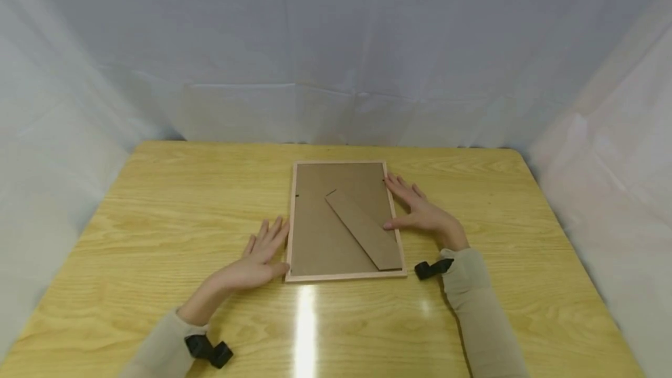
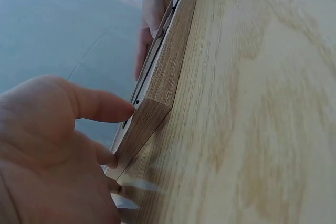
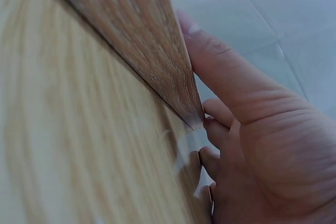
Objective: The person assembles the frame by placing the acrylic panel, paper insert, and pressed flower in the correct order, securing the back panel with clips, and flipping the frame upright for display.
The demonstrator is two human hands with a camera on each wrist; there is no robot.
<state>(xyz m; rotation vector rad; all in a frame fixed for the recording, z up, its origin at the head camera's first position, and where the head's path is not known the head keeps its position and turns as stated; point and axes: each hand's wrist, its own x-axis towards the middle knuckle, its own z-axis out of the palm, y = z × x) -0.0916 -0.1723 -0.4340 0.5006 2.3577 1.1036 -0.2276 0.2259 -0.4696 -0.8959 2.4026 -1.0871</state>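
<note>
A picture frame (image 1: pixel 310 232) lies face down on the wooden table, showing its brown backing board and pale wood border. Across the backing slants a flat easel stand (image 1: pixel 362 229), folded down. My left hand (image 1: pixel 257 264) touches the frame's left side near the lower corner, fingers spread and thumb at the edge. At the right side, my right hand (image 1: pixel 425 214) lays its fingertips along the border, with the thumb reaching over onto the backing. In the left wrist view, the thumb (image 2: pixel 107 106) meets the frame's wooden corner (image 2: pixel 149 116). The right wrist view has the thumb (image 3: pixel 226 66) over the frame's side (image 3: pixel 142 40).
The yellow wood-grain table (image 1: pixel 184 209) extends around the frame on all sides. White sheeting (image 1: pixel 336 45) hangs behind the table and along its left and right. A black wrist camera (image 1: pixel 207 350) is on the left sleeve, another camera (image 1: pixel 433 269) on the right.
</note>
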